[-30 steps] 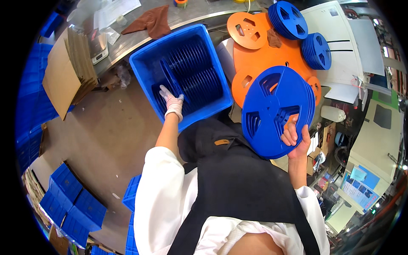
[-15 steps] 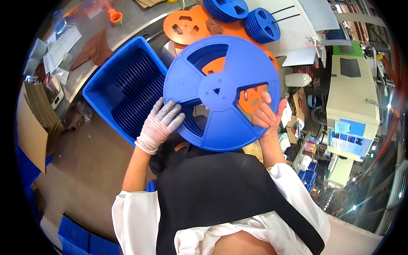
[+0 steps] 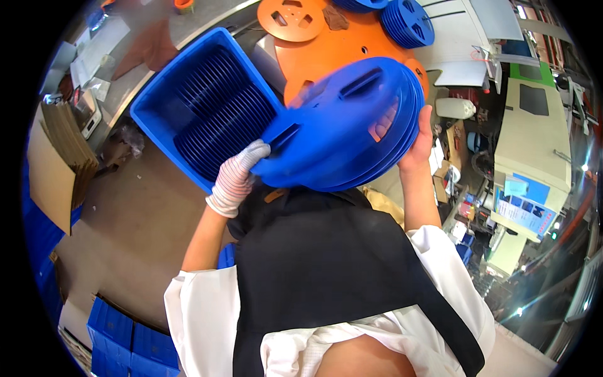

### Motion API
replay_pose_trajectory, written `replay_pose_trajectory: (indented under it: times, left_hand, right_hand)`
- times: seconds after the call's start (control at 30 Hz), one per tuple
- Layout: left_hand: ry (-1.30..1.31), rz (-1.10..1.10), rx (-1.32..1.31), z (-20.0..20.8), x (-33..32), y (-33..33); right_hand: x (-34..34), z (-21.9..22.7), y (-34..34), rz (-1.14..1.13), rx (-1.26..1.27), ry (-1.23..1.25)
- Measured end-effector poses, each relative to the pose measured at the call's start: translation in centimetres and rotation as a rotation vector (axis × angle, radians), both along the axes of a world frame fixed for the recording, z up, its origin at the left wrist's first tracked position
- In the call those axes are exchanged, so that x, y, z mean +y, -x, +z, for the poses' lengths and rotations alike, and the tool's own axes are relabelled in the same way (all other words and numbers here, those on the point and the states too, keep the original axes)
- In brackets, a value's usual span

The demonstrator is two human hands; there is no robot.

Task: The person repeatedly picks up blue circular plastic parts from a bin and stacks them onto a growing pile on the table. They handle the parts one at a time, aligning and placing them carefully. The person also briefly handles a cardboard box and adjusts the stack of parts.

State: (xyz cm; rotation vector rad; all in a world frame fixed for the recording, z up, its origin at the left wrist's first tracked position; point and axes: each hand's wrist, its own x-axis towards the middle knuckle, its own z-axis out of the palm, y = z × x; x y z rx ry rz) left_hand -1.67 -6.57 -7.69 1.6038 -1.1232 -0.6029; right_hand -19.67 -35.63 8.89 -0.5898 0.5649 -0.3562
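A stack of blue plastic reel discs [image 3: 339, 125] is held in front of my chest, tilted and fanned apart at its right edge. My left hand [image 3: 237, 176], in a striped pale glove, is closed on the left edge of the top disc, which is smeared by motion. Bare, my right hand [image 3: 419, 144] grips the right side of the stack, and some of its fingers show through a disc opening. To the left stands a blue crate [image 3: 149, 138] with rows of blue discs [image 3: 223, 116] on edge inside it.
Beyond the stack is an orange surface [image 3: 358, 47] carrying an orange disc [image 3: 291, 20], a brown cloth [image 3: 336, 17] and another stack of blue discs [image 3: 409, 25]. Flat cardboard [image 3: 53, 169] leans at the far left. A beige machine [image 3: 531, 132] stands at the right.
The disc stack has gone from facing me flat to tilted, with its discs spreading apart. My left hand has closed on the edge; the crate and orange surface sit differently in view.
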Motion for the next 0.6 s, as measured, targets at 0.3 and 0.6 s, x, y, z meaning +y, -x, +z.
replay_pose_trajectory:
  times: [0.3,0.6]
  left_hand:
    - [0.312,0.243,1.449,-0.7,6.4,0.9]
    - [0.347,0.476,1.479,-2.0,9.7,1.9]
  right_hand:
    - [-0.3,-1.1,0.8,0.101,0.17,0.165]
    - [0.4,-1.4,0.2,0.008,0.246,0.114]
